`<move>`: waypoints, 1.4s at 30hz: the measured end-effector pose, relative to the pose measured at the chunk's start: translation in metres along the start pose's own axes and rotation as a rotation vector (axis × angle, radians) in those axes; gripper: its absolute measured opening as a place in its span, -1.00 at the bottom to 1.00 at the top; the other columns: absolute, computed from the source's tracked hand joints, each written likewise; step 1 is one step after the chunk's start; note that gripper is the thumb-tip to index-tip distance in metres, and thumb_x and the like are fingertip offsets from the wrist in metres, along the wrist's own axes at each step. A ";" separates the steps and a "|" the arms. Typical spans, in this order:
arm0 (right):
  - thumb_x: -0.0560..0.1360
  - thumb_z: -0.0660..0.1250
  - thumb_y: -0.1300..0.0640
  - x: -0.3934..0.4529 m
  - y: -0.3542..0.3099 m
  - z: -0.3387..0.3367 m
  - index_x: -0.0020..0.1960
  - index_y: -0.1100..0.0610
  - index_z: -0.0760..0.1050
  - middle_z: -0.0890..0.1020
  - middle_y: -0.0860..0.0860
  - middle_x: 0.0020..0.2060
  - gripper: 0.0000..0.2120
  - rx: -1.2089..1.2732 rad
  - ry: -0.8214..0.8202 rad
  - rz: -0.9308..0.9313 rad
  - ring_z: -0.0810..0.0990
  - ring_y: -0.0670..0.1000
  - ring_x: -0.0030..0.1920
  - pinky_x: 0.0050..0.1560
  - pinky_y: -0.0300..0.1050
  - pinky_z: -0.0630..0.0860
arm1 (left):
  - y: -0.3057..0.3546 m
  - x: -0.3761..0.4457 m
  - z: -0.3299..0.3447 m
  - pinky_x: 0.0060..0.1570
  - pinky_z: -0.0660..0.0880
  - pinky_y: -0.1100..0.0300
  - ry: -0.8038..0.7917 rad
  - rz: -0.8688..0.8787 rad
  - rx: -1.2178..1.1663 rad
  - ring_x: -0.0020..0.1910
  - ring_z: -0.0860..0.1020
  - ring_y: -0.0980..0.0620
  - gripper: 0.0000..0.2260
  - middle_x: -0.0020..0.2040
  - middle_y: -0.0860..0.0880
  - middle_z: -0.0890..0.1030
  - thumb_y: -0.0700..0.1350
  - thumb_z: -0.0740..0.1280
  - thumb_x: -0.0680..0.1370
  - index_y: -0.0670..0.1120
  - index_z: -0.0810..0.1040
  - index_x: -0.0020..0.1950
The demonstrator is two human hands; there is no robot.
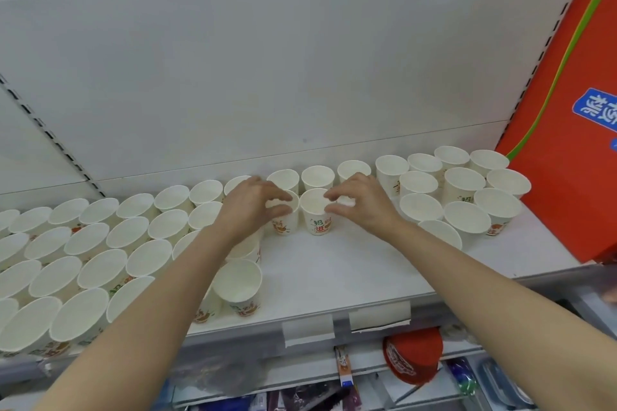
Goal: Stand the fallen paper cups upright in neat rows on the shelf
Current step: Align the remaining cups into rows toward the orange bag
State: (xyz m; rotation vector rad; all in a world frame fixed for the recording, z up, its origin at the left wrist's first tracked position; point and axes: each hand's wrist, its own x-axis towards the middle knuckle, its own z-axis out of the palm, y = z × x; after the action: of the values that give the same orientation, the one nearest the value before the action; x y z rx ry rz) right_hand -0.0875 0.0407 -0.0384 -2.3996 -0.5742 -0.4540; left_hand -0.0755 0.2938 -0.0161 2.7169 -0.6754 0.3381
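Several white paper cups with red and green print stand upright on the white shelf point(350, 264), in rows at the left point(100, 243) and a cluster at the right point(464, 183). In the middle, my left hand point(248, 207) pinches the rim of one upright cup point(287, 223) between thumb and fingers. My right hand point(360, 203) pinches the rim of the cup beside it point(315, 215), which shows green and red characters. Part of another cup point(345, 200) shows under my right fingers. A back row of cups point(317, 177) runs along the wall behind both hands.
A tall red package point(567, 130) with a blue label leans at the shelf's right end. A lone cup point(238, 284) stands near the front edge. Below the shelf edge with blank price tags point(379, 315) lie a red item point(414, 354) and other goods.
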 end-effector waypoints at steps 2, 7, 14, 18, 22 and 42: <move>0.38 0.49 0.08 0.003 0.017 -0.020 -0.12 -0.02 0.67 0.68 -0.11 -0.24 -0.91 -0.030 0.118 0.060 0.53 0.05 -0.14 -0.02 0.00 0.39 | 0.012 0.015 -0.001 -0.12 0.43 0.10 0.067 0.003 -0.037 -0.08 0.45 0.04 -0.86 -0.07 0.13 0.66 0.05 0.43 0.49 0.09 0.69 0.01; 0.42 0.39 0.10 0.016 0.076 -0.070 -0.08 -0.05 0.66 0.69 -0.07 -0.15 -0.88 -0.335 0.121 0.394 0.49 0.11 0.04 0.16 0.03 0.33 | 0.062 0.069 0.019 -0.17 0.37 0.15 0.016 0.020 0.060 -0.02 0.47 -0.02 -0.87 -0.05 0.09 0.66 -0.01 0.39 0.52 0.08 0.69 0.02; 0.33 0.43 -0.10 0.032 0.091 -0.075 -0.06 -0.10 0.64 0.64 -0.07 -0.08 -0.80 -0.479 -0.148 0.392 0.41 0.07 0.15 0.18 -0.05 0.26 | 0.094 0.110 0.051 -0.13 0.24 0.19 -0.083 0.085 0.243 0.02 0.46 -0.06 -0.82 0.01 0.01 0.66 -0.09 0.35 0.52 0.07 0.68 0.07; 0.37 0.39 0.01 0.039 0.088 -0.066 -0.16 -0.06 0.64 0.66 -0.04 -0.16 -0.93 -0.533 -0.199 0.350 0.48 0.08 0.06 0.12 -0.02 0.25 | 0.091 0.111 0.054 -0.15 0.20 0.18 -0.062 0.079 0.231 -0.09 0.38 -0.03 -0.83 -0.08 0.00 0.66 -0.13 0.35 0.50 0.06 0.71 -0.03; 0.39 0.37 0.08 0.042 0.086 -0.057 -0.22 0.01 0.64 0.67 -0.03 -0.21 -0.92 -0.507 -0.163 0.332 0.54 0.07 -0.02 0.06 -0.04 0.22 | 0.087 0.106 0.053 -0.15 0.14 0.17 -0.042 0.072 0.269 -0.12 0.34 -0.04 -0.83 -0.12 -0.02 0.65 -0.15 0.33 0.50 0.03 0.71 -0.05; 0.34 0.44 0.10 0.038 0.081 -0.064 -0.15 -0.03 0.66 0.67 -0.12 -0.24 -0.90 -0.338 -0.296 0.211 0.58 -0.01 -0.09 0.11 -0.04 0.21 | 0.086 0.104 0.046 -0.16 0.24 0.19 -0.110 0.030 0.194 0.01 0.45 -0.06 -0.86 -0.09 0.02 0.68 -0.10 0.41 0.48 0.07 0.70 -0.01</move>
State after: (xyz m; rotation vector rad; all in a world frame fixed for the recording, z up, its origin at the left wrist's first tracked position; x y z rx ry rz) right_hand -0.0257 -0.0465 -0.0134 -2.8413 -0.3844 -0.1086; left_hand -0.0214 0.1623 -0.0063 2.9298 -0.7492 0.2761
